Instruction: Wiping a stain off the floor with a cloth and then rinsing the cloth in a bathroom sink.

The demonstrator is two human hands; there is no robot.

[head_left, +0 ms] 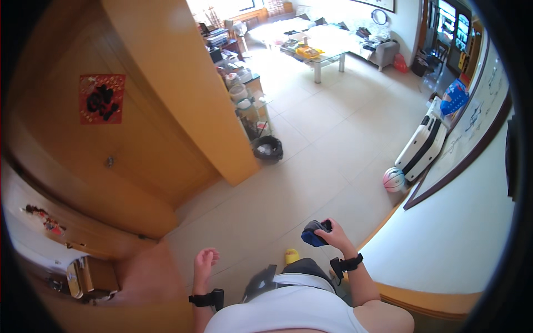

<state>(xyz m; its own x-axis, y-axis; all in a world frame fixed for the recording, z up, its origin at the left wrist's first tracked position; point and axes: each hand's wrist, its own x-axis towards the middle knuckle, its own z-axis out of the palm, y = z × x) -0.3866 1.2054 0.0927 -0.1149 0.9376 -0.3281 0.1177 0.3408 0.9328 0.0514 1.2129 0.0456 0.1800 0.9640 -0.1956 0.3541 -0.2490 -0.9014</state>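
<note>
In my right hand (332, 234) is a small soft-looking bundle (315, 233), dark grey and black with a blue part underneath, possibly folded cloth. My thumb and fingers grip its right side, and it hangs out in front of my body. Lower on the left, my left hand (206, 261) is raised with its fingers loosely bent, and nothing shows in it. A black strap with a small device circles each wrist. Below the bundle, a yellow slipper (291, 256) shows on my foot over the tiled floor (261, 222).
A wooden door (61, 161) with a red paper square fills the left. Beyond its frame are cluttered shelves (252, 100) and a black-lined bin (267, 149). Along the right wall stand a ball (393, 180) and a white suitcase (420, 145). A low table (333, 54) and sofa (384, 55) lie far ahead.
</note>
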